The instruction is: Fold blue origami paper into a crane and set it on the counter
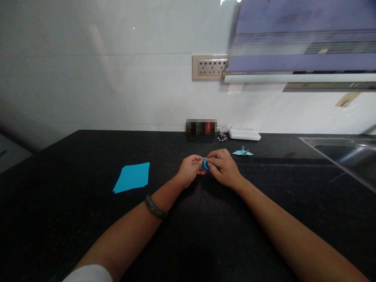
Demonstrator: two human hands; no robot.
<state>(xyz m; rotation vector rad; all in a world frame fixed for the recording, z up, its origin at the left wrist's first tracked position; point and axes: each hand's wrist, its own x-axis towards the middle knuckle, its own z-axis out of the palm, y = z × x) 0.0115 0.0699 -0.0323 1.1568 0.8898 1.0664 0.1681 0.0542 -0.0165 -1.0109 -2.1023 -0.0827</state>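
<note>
Between my two hands, above the dark countertop, is a small piece of folded blue paper (205, 164). My left hand (190, 170) pinches its left side with thumb and fingertips. My right hand (223, 166) is closed on the right side, its fingers covering much of the paper. How the folds lie is mostly hidden. Right of my right hand rests a light blue origami crane (243, 152) with its wings spread. To the left of my left hand lies a stack of blue paper sheets (132, 177), slightly fanned at the corners.
Along the wall stand a blurred-out dark box (201, 127), a beaded bracelet (222, 136) and a white case-like object (244, 134). A metal sink (349, 156) is set into the black countertop (188, 239) at right. Wall sockets (210, 67) and a purple hanging cloth (302, 35) are above.
</note>
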